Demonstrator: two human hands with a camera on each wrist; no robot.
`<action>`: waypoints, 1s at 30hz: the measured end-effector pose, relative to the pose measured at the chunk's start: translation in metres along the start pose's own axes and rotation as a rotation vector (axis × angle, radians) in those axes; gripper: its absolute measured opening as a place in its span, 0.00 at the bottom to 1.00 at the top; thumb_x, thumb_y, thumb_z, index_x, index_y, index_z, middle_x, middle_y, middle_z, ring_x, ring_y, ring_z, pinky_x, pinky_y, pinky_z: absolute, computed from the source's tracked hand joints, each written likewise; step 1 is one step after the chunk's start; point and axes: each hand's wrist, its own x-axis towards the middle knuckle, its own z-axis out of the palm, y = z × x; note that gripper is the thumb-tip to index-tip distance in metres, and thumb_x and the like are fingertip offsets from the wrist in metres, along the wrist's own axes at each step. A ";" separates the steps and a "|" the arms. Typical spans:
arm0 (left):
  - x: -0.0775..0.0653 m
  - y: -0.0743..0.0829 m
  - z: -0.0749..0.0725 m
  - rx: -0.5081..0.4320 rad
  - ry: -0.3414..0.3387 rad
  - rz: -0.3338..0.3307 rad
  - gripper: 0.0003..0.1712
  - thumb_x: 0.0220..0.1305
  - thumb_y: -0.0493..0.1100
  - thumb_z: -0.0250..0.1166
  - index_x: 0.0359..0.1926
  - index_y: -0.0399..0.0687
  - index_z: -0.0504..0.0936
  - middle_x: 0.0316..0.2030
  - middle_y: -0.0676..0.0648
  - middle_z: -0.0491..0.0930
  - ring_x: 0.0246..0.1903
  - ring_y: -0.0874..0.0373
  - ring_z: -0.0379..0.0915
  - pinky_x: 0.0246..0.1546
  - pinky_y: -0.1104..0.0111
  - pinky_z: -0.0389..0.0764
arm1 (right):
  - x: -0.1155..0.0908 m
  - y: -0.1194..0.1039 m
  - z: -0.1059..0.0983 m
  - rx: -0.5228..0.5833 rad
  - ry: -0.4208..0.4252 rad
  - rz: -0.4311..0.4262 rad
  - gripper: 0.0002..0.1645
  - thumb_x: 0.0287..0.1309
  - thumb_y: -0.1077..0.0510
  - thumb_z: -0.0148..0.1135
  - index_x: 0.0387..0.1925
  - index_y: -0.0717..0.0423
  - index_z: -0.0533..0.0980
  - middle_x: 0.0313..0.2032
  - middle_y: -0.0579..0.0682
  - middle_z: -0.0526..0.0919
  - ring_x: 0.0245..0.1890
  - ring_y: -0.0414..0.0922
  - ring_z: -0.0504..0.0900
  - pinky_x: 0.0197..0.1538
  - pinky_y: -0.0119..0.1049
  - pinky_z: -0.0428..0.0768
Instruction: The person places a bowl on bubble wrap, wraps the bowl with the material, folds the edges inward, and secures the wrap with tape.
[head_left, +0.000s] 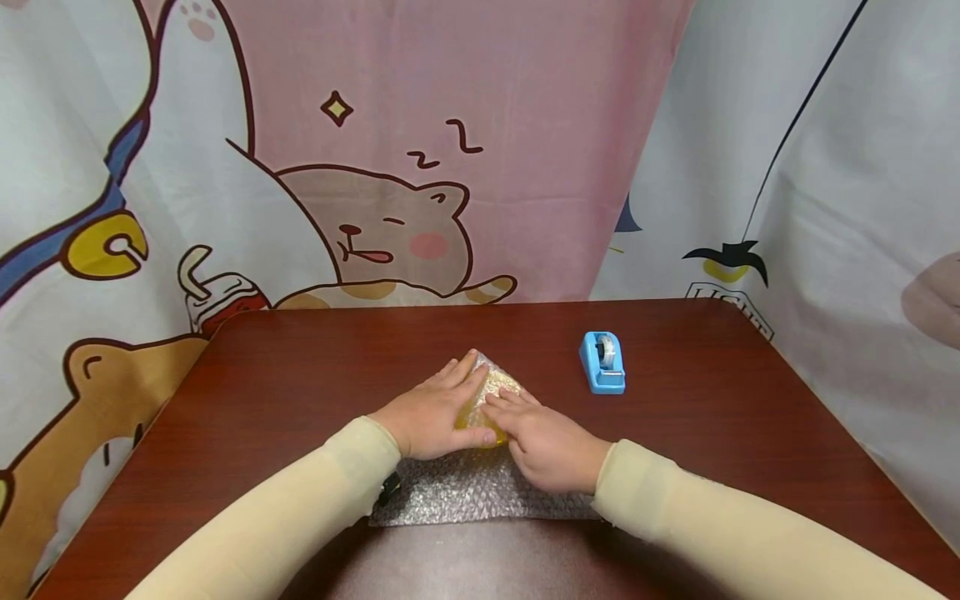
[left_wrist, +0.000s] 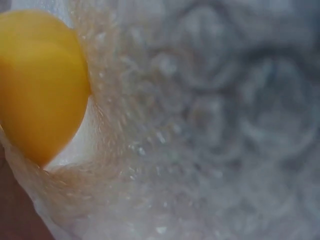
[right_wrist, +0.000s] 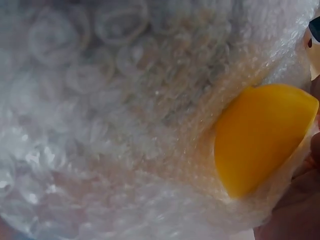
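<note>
A sheet of bubble wrap [head_left: 468, 496] is folded up around a smooth, rounded yellow object [left_wrist: 42, 85], whose kind I cannot tell. My left hand [head_left: 438, 415] rests on the left side of the folded wrap, fingers extended and thumb reaching across the near side. From the right, my right hand [head_left: 558, 446] presses its fingers on the wrap near the left thumb. Yellow shows through the layers in the head view, while the right wrist view has a bare yellow part inside the wrap's opening. Most of the object is hidden.
A blue tape dispenser [head_left: 602, 364] with a roll in it stands to the right, beyond my right hand. The brown table [head_left: 315, 367] ends at a printed curtain [head_left: 555, 167]. A small dark thing [head_left: 388, 487] shows by my left wrist.
</note>
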 end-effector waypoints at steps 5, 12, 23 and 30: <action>0.002 0.001 0.002 0.040 0.005 -0.011 0.59 0.72 0.79 0.46 0.86 0.46 0.43 0.85 0.42 0.31 0.84 0.37 0.40 0.83 0.52 0.48 | -0.002 0.002 0.001 0.011 0.020 0.014 0.31 0.73 0.68 0.44 0.75 0.68 0.66 0.77 0.61 0.68 0.80 0.61 0.63 0.82 0.57 0.57; 0.001 0.003 0.001 0.022 0.003 -0.036 0.59 0.71 0.79 0.47 0.86 0.46 0.45 0.85 0.43 0.32 0.84 0.37 0.40 0.83 0.53 0.50 | -0.015 0.003 -0.003 -0.001 0.099 0.014 0.30 0.75 0.66 0.53 0.75 0.66 0.67 0.75 0.62 0.70 0.77 0.58 0.69 0.77 0.56 0.67; 0.000 0.005 0.000 0.014 -0.004 -0.034 0.58 0.72 0.79 0.48 0.85 0.46 0.46 0.86 0.41 0.34 0.84 0.37 0.40 0.83 0.51 0.50 | -0.053 0.013 -0.015 -0.085 0.091 -0.004 0.31 0.72 0.63 0.62 0.74 0.60 0.71 0.75 0.58 0.72 0.77 0.60 0.69 0.74 0.59 0.70; 0.001 0.004 0.000 0.005 -0.005 -0.035 0.58 0.72 0.78 0.48 0.85 0.45 0.47 0.86 0.40 0.35 0.84 0.37 0.40 0.83 0.51 0.51 | -0.077 0.023 -0.019 -0.151 0.043 -0.059 0.33 0.71 0.62 0.63 0.75 0.57 0.70 0.76 0.54 0.71 0.75 0.58 0.71 0.72 0.59 0.73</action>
